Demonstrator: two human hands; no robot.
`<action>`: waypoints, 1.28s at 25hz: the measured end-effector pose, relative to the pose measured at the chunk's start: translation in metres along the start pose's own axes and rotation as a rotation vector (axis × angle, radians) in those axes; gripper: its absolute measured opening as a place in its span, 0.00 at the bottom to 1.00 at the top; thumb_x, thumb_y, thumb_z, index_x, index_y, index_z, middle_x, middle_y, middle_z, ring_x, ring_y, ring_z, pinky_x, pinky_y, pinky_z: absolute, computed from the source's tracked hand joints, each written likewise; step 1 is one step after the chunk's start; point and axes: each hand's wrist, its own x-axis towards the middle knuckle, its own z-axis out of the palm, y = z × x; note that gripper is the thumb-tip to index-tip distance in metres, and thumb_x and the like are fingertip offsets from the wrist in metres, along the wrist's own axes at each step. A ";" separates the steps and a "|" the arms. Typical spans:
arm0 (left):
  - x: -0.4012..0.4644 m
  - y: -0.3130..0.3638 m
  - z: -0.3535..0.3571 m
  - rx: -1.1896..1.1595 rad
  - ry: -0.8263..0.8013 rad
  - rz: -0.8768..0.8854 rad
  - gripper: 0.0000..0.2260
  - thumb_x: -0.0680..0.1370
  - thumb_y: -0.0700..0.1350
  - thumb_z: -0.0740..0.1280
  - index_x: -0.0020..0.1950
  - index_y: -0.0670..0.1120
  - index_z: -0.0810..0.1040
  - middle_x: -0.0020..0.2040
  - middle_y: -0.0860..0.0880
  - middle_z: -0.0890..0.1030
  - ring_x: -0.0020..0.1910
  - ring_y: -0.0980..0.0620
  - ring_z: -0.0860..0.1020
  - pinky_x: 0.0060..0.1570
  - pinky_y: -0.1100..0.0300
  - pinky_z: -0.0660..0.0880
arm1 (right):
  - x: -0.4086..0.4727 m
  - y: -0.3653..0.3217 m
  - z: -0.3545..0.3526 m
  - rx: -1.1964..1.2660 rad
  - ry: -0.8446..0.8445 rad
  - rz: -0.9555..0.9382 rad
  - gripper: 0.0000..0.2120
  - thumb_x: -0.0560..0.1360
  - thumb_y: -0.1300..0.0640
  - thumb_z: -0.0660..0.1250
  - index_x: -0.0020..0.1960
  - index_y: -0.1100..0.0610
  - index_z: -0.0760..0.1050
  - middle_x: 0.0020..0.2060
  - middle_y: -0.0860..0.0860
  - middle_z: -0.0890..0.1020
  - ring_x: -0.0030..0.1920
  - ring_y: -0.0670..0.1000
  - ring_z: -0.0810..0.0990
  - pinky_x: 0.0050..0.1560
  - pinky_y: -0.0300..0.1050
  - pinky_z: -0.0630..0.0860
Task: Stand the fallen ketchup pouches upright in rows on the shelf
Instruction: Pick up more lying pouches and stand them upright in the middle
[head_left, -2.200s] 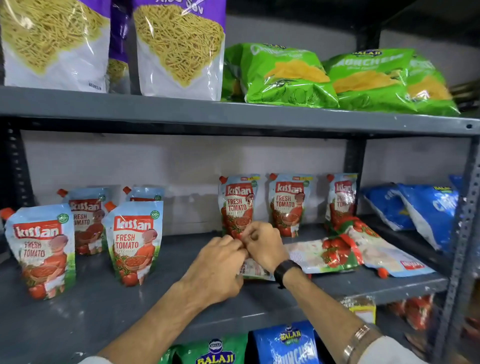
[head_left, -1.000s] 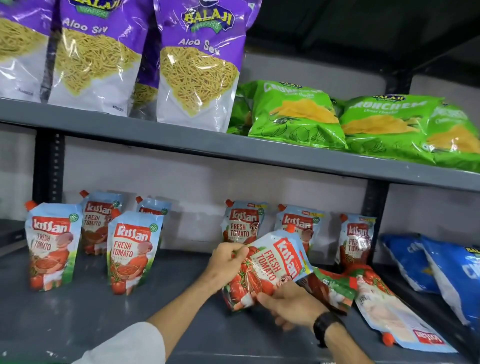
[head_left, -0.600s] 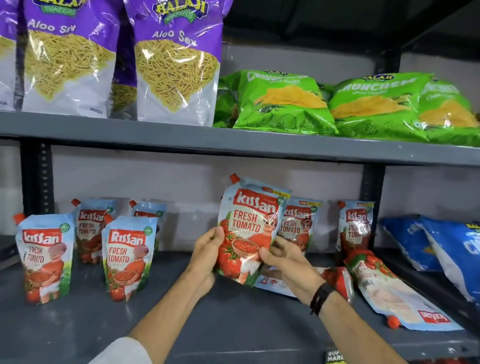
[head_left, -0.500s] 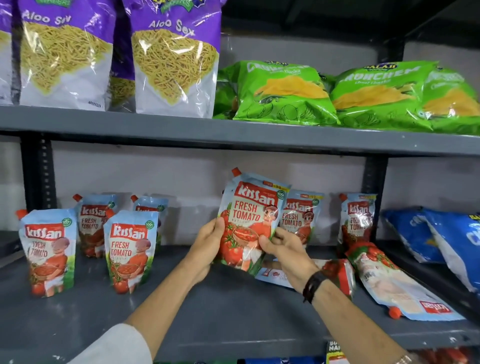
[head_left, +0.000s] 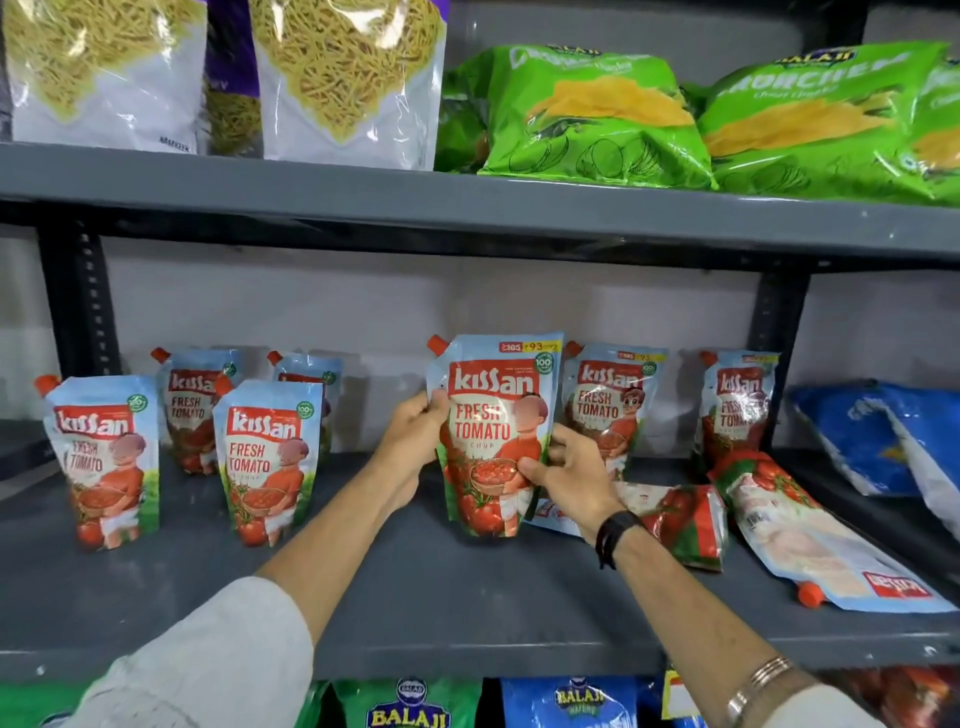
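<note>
While both forearms reach in | left hand, right hand fingers pinching upright ketchup pouch edges

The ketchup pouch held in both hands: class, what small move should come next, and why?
Probably let go of the held pouch gently, then reach for a fallen one. Left hand and right hand grip its sides; it is upright, its base seemingly on the shelf, ahead of the back row. Two pouches lie flat to its right.
</note>
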 end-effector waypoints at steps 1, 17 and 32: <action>0.001 -0.004 -0.002 0.003 0.009 -0.013 0.15 0.85 0.50 0.57 0.64 0.47 0.79 0.59 0.47 0.85 0.60 0.47 0.81 0.61 0.46 0.77 | 0.000 0.005 0.002 -0.022 -0.007 -0.004 0.14 0.75 0.72 0.69 0.54 0.55 0.79 0.47 0.51 0.87 0.47 0.47 0.86 0.45 0.40 0.84; -0.005 -0.012 -0.007 0.203 -0.078 -0.058 0.11 0.85 0.50 0.58 0.58 0.50 0.80 0.56 0.50 0.86 0.56 0.52 0.82 0.56 0.51 0.77 | -0.007 0.032 0.003 -0.023 -0.082 0.076 0.17 0.77 0.71 0.65 0.64 0.58 0.76 0.59 0.54 0.84 0.61 0.52 0.81 0.64 0.53 0.78; -0.071 -0.048 0.027 0.372 0.180 0.118 0.18 0.76 0.45 0.71 0.29 0.39 0.78 0.23 0.48 0.79 0.22 0.54 0.75 0.25 0.58 0.74 | -0.036 0.038 -0.055 -0.964 -0.008 -0.134 0.12 0.71 0.63 0.66 0.53 0.56 0.80 0.54 0.53 0.83 0.57 0.55 0.78 0.58 0.52 0.77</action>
